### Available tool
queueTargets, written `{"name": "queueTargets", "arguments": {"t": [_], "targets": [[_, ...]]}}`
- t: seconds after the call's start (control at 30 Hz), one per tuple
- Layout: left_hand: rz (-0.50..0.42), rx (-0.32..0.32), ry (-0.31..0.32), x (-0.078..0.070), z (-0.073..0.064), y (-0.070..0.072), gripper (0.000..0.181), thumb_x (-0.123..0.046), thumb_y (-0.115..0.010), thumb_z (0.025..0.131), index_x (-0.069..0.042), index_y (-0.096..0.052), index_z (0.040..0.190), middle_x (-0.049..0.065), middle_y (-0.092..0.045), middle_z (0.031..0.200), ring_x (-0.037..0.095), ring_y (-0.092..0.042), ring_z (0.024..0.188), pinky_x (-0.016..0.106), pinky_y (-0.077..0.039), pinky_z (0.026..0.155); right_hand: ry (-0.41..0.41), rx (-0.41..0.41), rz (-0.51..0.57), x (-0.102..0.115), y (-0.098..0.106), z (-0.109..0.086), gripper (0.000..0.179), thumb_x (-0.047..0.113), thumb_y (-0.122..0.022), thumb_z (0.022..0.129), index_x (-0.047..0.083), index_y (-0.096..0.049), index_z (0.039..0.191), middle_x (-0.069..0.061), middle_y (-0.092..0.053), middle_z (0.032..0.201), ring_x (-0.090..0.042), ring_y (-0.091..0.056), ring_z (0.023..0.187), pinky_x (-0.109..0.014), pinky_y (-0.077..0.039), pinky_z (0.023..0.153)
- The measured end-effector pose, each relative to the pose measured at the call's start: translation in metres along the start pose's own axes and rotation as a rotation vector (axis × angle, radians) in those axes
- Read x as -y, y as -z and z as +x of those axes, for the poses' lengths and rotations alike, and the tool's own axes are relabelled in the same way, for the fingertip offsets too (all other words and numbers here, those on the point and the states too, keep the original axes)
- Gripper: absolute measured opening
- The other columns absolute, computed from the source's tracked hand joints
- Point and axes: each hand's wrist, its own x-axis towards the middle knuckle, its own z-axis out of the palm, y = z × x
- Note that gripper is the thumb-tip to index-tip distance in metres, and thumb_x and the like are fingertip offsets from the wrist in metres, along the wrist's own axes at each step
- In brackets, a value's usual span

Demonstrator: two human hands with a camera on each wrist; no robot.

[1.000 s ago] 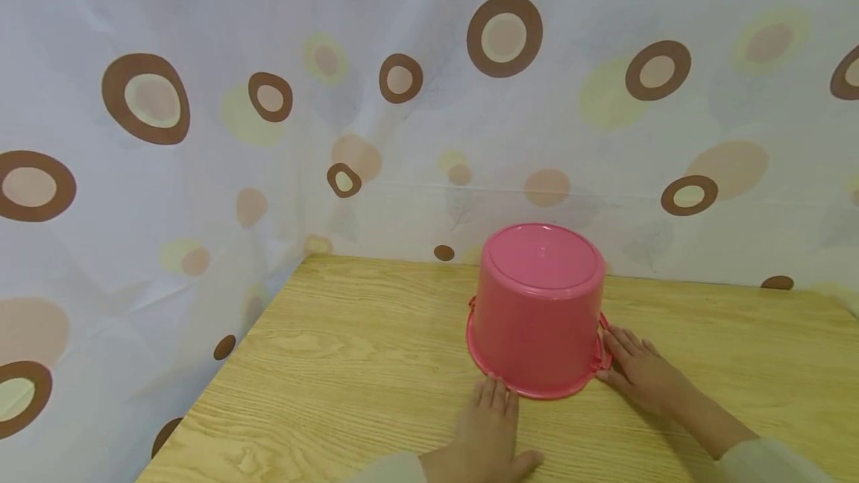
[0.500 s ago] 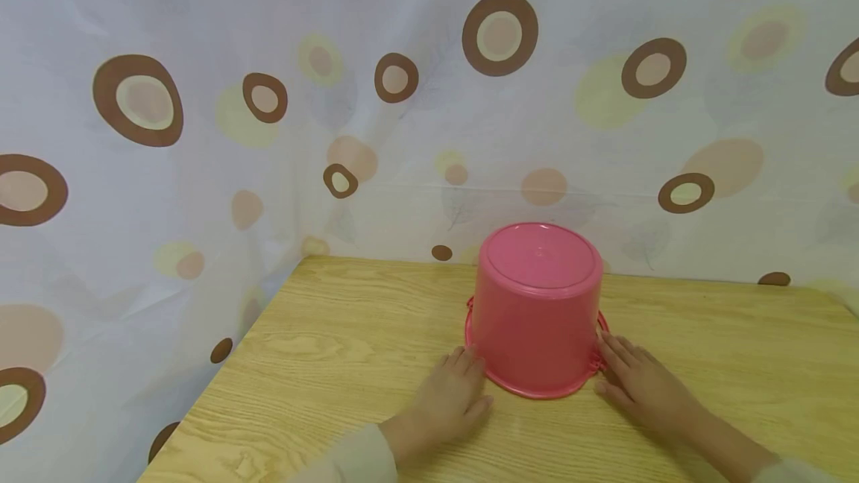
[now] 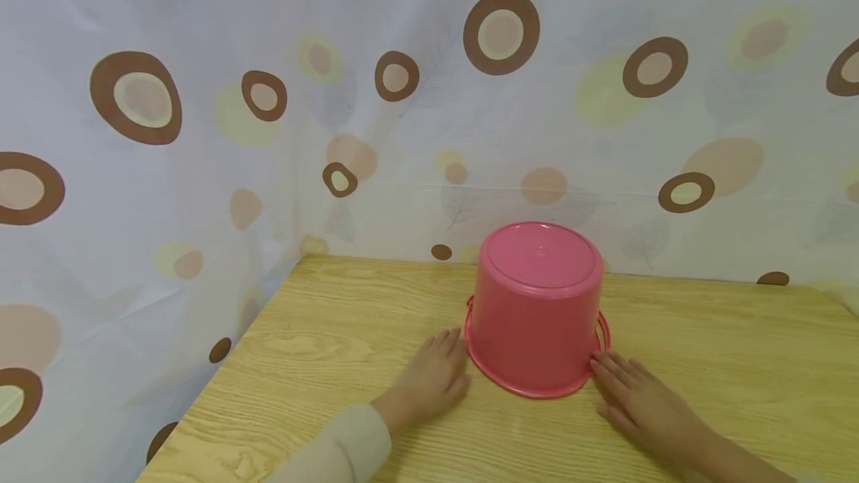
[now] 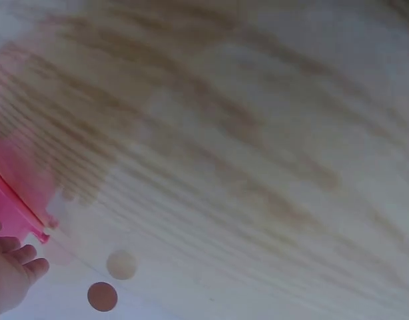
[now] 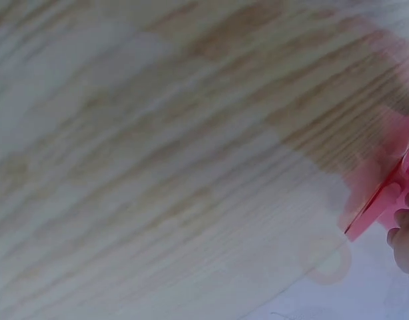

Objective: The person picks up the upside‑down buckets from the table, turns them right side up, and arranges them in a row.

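Upside down on the wooden table (image 3: 335,319), a pink bucket (image 3: 537,334) shows its round base on top and its rim on the wood. My left hand (image 3: 428,377) lies low beside the rim at the left, fingers extended; whether the fingertips touch it I cannot tell. On the other side, the fingertips of my right hand (image 3: 647,402) reach the rim by the bucket's handle (image 3: 605,328). Part of the rim (image 4: 14,207) and the left fingers appear at the left wrist view's edge. The right wrist view catches the rim (image 5: 378,203) and some right fingers.
A pale curtain-like sheet (image 3: 416,133) with brown and yellow circles hangs behind the table and along its left side. The table's left edge slants down toward the front. Bare wood lies on both sides of the bucket.
My left hand has moved from in front of the bucket round to its left side. The right hand has slid slightly down and toward me along the right rim. The bucket has stayed in place.
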Motion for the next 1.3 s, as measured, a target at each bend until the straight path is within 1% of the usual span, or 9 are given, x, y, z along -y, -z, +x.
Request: {"name": "queueTargets", "arguments": {"t": [0.13,0.33,0.5,0.6,0.77,0.97,1.17,1.3], "targets": [[0.008,0.016,0.013,0.004,0.003,0.001,0.05,-0.032,-0.042,0.096,-0.003,-0.043,0.137,0.018,-0.04,0.144,0.031,-0.04,0.132,0.043,-0.035,0.108,-0.004,0.029,0.01,0.001,-0.001,-0.002,0.052,0.029,-0.066,0.083,-0.004,-0.057,0.122,-0.022,-0.055,0.128,0.008,0.013,0.136,-0.01,0.011,0.11],[0.043,0.061,0.048,0.007,0.011,0.0,0.053,-0.034,-0.04,0.097,-0.004,-0.038,0.141,0.014,-0.034,0.148,0.029,-0.038,0.134,0.042,-0.033,0.109,0.011,0.032,-0.001,0.0,-0.002,-0.003,0.052,0.03,-0.065,0.084,-0.004,-0.057,0.122,-0.021,-0.055,0.128,0.007,0.013,0.137,-0.01,0.01,0.11],[0.097,0.079,0.04,0.007,0.016,-0.004,0.055,-0.036,-0.039,0.097,-0.006,-0.035,0.143,0.01,-0.033,0.15,0.027,-0.037,0.134,0.041,-0.033,0.109,0.02,0.025,-0.026,0.0,-0.002,-0.003,0.049,0.03,-0.063,0.086,-0.004,-0.057,0.121,-0.021,-0.056,0.127,0.005,0.014,0.137,-0.011,0.01,0.111],[0.122,0.096,0.04,0.006,0.019,-0.004,0.053,-0.035,-0.036,0.098,-0.007,-0.034,0.143,0.008,-0.033,0.15,0.026,-0.036,0.135,0.04,-0.033,0.109,0.026,0.016,-0.039,0.001,-0.002,-0.003,0.047,0.027,-0.062,0.087,-0.005,-0.058,0.121,-0.022,-0.056,0.127,0.004,0.014,0.138,-0.011,0.01,0.111],[0.117,0.119,0.055,0.004,0.021,-0.001,0.052,-0.033,-0.035,0.099,-0.007,-0.034,0.144,0.008,-0.033,0.15,0.026,-0.035,0.136,0.04,-0.031,0.11,0.043,0.002,-0.058,0.0,-0.003,-0.003,0.046,0.028,-0.06,0.089,-0.006,-0.058,0.12,-0.023,-0.056,0.126,0.002,0.014,0.139,-0.013,0.01,0.112],[0.122,0.125,0.046,0.005,0.022,-0.001,0.052,-0.034,-0.034,0.099,-0.008,-0.033,0.144,0.008,-0.032,0.151,0.025,-0.035,0.137,0.04,-0.031,0.111,0.053,-0.006,-0.072,-0.004,-0.006,-0.004,0.047,0.032,-0.054,0.093,-0.006,-0.058,0.119,-0.023,-0.056,0.125,0.001,0.015,0.139,-0.014,0.01,0.112],[0.123,0.145,0.044,0.007,0.023,-0.005,0.054,-0.036,-0.032,0.099,-0.008,-0.03,0.145,0.007,-0.029,0.152,0.024,-0.03,0.139,0.041,-0.026,0.113,0.046,0.005,-0.071,-0.003,-0.006,-0.004,0.047,0.032,-0.056,0.092,-0.006,-0.058,0.119,-0.023,-0.056,0.125,0.002,0.015,0.138,-0.013,0.01,0.111],[0.132,0.141,0.037,0.008,0.024,-0.007,0.053,-0.036,-0.032,0.099,-0.009,-0.032,0.145,0.007,-0.03,0.152,0.024,-0.028,0.14,0.041,-0.025,0.114,0.04,0.017,-0.066,-0.003,-0.006,-0.004,0.047,0.031,-0.058,0.09,-0.005,-0.057,0.119,-0.022,-0.056,0.126,0.003,0.016,0.137,-0.012,0.011,0.11]]}}
